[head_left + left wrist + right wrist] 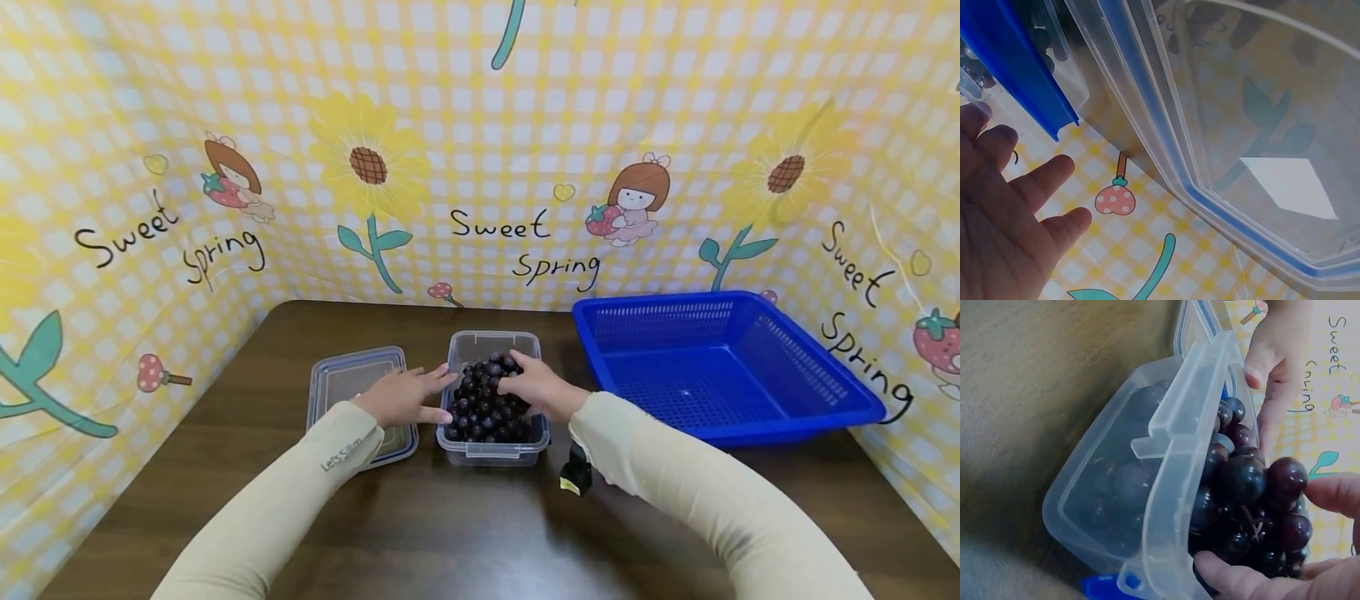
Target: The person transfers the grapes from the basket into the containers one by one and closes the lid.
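One tub (492, 452) — grapes (486, 406) inside (two hands (402, 395) (547, 388))

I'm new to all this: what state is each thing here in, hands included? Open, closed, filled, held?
Clear container: open, upright, holding grapes.
Grapes: heaped, some rising above the container's rim.
Lid: off, lying beside the container.
Blue basket: upright, open-topped.
Left hand: spread, at the container's left edge.
Right hand: gripping some of the grapes.
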Tool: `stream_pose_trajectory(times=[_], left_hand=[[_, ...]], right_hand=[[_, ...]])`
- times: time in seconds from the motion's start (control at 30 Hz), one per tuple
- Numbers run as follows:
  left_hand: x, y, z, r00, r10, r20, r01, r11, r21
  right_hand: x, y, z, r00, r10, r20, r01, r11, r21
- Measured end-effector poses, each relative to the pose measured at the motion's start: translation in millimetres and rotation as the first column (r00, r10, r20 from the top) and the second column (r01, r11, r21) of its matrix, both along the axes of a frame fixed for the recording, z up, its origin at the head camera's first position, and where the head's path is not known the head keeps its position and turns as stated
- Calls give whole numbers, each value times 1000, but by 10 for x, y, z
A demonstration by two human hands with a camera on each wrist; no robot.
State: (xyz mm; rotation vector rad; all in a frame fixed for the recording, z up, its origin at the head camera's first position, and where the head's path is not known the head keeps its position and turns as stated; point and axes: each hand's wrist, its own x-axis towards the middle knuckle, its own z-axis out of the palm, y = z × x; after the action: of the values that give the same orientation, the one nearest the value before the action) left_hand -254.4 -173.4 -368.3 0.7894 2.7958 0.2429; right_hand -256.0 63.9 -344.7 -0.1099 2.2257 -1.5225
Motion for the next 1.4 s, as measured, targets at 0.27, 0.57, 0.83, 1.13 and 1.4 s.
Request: stream_pose_trajectory(times=[0.27, 0.57, 0.83, 1.13, 1.4], left_hand=[[-29, 16, 33, 1000, -11, 4, 11, 999, -40], [-37, 36, 63, 1000, -14, 17, 14, 999, -33], [-54, 51, 36, 999, -23, 26, 23, 1000, -12], [-21, 87, 61, 998, -50, -38, 47, 996, -81], [128, 39, 121, 936, -191, -297, 93, 945, -314]], right_hand=[[-138, 125, 41, 967, 81, -240, 3, 944, 329], [-197, 180, -15, 914, 253, -318, -43, 839, 542], [-163, 121, -47, 892, 394, -222, -77, 615, 784], [-208, 139, 48, 899, 301, -319, 7, 717, 697], [-159, 5, 149, 853, 313, -417, 26, 773, 633]])
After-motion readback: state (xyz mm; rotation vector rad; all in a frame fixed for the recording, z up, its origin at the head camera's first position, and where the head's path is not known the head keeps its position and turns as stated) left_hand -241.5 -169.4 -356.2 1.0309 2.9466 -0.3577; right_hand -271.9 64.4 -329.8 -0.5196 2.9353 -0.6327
